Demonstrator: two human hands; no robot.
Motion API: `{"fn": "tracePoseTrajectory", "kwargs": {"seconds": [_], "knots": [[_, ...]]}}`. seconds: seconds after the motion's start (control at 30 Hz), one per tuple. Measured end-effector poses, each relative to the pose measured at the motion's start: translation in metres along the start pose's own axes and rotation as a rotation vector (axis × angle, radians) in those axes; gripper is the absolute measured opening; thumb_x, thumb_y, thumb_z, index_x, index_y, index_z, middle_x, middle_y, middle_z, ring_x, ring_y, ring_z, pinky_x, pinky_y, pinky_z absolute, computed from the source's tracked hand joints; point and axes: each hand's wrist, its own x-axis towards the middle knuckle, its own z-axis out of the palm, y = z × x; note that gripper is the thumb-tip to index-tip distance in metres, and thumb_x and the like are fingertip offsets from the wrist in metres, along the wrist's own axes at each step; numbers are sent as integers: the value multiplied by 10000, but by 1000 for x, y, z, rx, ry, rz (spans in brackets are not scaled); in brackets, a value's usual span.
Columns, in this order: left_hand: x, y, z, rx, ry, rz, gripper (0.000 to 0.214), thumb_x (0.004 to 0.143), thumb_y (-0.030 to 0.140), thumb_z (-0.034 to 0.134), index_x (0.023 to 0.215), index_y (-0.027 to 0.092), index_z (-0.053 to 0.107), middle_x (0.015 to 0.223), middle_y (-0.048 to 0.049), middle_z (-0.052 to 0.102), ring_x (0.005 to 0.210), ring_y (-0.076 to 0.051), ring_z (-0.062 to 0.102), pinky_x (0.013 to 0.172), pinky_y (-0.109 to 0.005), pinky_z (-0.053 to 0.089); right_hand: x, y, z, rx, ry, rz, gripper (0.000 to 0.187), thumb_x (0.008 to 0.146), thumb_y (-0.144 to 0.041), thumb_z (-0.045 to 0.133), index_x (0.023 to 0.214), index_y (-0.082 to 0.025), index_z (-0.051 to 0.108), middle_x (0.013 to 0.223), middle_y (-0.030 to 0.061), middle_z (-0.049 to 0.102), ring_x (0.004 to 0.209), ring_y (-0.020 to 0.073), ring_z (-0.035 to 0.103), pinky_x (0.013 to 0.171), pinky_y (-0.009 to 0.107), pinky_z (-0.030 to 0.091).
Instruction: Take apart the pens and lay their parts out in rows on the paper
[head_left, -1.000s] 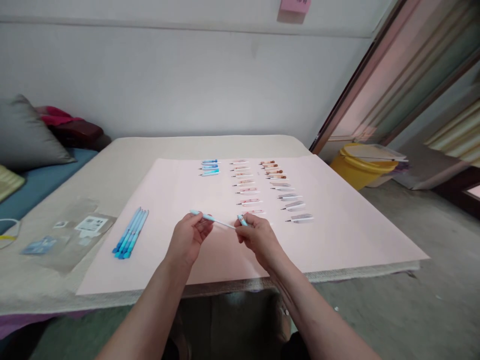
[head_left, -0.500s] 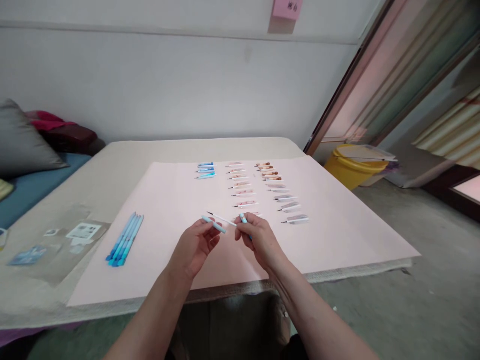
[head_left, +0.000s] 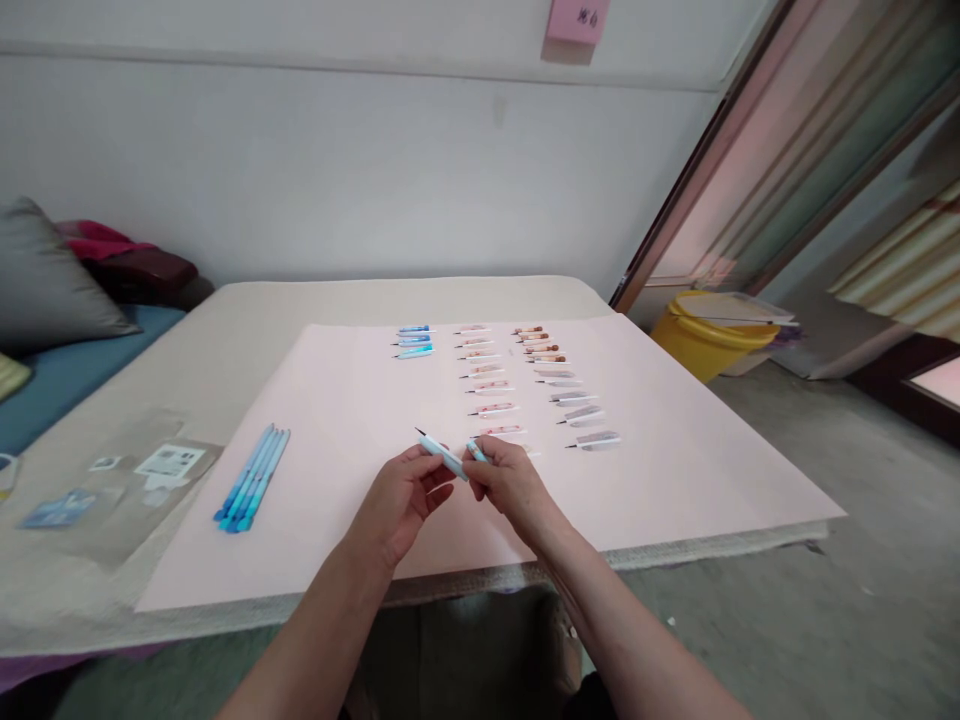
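My left hand (head_left: pixel 401 497) and my right hand (head_left: pixel 510 480) meet above the near middle of a pink paper sheet (head_left: pixel 675 450). Between their pinched fingers is a light blue pen (head_left: pixel 441 454) with a dark tip pointing up and left. My left fingers grip its barrel. My right fingers pinch a small light blue pen piece (head_left: pixel 476 452) at the barrel's near end. Several blue pens (head_left: pixel 252 479) lie bundled on the sheet to the left. Beyond my hands lie three rows of small pen parts: blue ones (head_left: pixel 414 341), pink ones (head_left: pixel 487 385) and brown and grey ones (head_left: pixel 562 385).
The sheet lies on a beige table (head_left: pixel 225 330). Clear plastic packaging with labels (head_left: pixel 142 470) sits at the table's left. A grey cushion (head_left: pixel 52 280) lies far left. A yellow bucket (head_left: pixel 705 335) stands on the floor at right. A pink note (head_left: pixel 577 20) hangs on the wall.
The thin white refill, bare between my hands a second ago, is now inside the blue barrel. My hands have come together, with the dark tip sticking out at the barrel's far end.
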Motion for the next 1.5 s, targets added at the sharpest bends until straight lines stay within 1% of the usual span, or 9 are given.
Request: {"fn": "tracePoseTrajectory", "kwargs": {"seconds": [0.27,0.57,0.77,0.87,1.0,1.13,1.23,1.3,1.5], "knots": [[0,-2,1,17,9,-34,139,697,140,620,835,137,638,850,-57,616,712,-103,565,607,-209,468,2,5,1,-130,16,-86,119,705,-179,486,588,-183,471,443,-60,432,477,91,384,473,212,281],[0,-4,1,29,-2,-61,149,702,169,624,846,135,640,858,-63,620,692,-102,562,602,-212,464,3,9,0,-232,23,-84,133,725,-220,495,598,-188,474,451,-62,448,470,93,410,464,207,305],[3,-6,0,49,76,-12,122,685,211,643,779,138,618,757,-32,609,629,-85,548,565,-199,446,2,11,4,-211,-9,-118,185,731,-254,510,564,-181,476,452,-51,462,483,92,423,485,213,307],[5,-7,-1,40,146,14,94,672,191,634,743,138,602,695,-15,593,597,-80,541,539,-192,432,3,9,5,-97,47,-7,214,731,-301,509,565,-167,532,475,-28,504,433,82,381,442,226,269],[4,-7,0,63,174,-16,97,646,170,644,722,135,596,664,-17,592,568,-81,537,518,-194,426,5,6,4,277,188,212,186,690,-296,501,658,-141,597,594,4,557,367,50,286,372,230,143],[2,-12,7,113,103,-101,107,655,177,643,744,127,614,668,-34,612,559,-82,542,520,-194,426,9,11,6,477,248,366,152,633,-247,537,591,-119,607,568,33,546,453,83,416,380,206,222],[2,-17,12,155,67,-129,182,670,198,638,836,123,642,759,-71,653,599,-93,567,544,-199,431,11,16,12,598,226,381,148,633,-229,523,555,-125,594,575,48,572,532,123,500,465,229,365],[3,-20,13,178,62,-120,228,669,204,641,882,124,650,767,-74,657,602,-95,570,555,-204,431,11,18,16,626,217,364,136,633,-231,521,573,-132,593,585,46,586,543,134,510,494,245,392],[6,-26,12,210,73,-118,194,650,227,664,820,135,643,674,-39,636,562,-96,564,564,-223,423,6,14,24,561,179,314,116,599,-220,532,507,-166,486,448,-43,411,444,86,318,404,225,235]]}}
